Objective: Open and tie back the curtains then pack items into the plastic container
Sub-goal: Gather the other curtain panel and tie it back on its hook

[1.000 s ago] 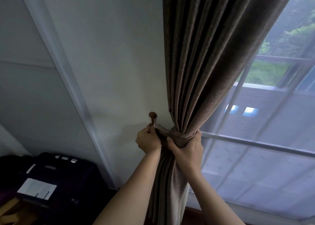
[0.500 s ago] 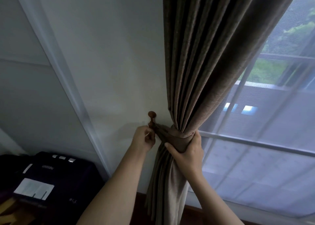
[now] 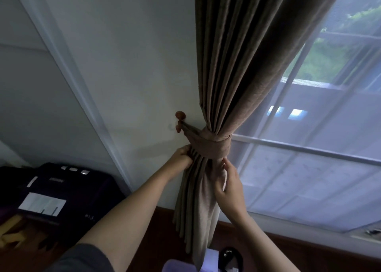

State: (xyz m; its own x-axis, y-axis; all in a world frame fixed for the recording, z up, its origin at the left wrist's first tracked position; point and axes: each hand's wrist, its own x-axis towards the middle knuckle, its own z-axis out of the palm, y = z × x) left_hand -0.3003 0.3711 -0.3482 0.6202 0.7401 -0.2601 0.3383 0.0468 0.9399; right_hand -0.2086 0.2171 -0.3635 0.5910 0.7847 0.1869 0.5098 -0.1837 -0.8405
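A brown curtain [image 3: 237, 69] hangs gathered beside the window. A matching fabric tieback [image 3: 210, 146] wraps round it and runs to a round wooden wall hook [image 3: 180, 118]. My left hand [image 3: 181, 158] grips the curtain folds just below the tieback, on the wall side. My right hand [image 3: 228, 183] holds the curtain folds lower down on the window side, fingers curled round the fabric. No plastic container can be made out for certain.
A sheer white curtain [image 3: 309, 168] covers the window at the right. A dark case [image 3: 51, 187] with a white label lies at the lower left. Pale purple and black objects [image 3: 208, 259] sit at the bottom edge on the wooden floor.
The tieback now hangs on the hook by itself. Both hands have dropped from the tieback and hook to the curtain folds below it.
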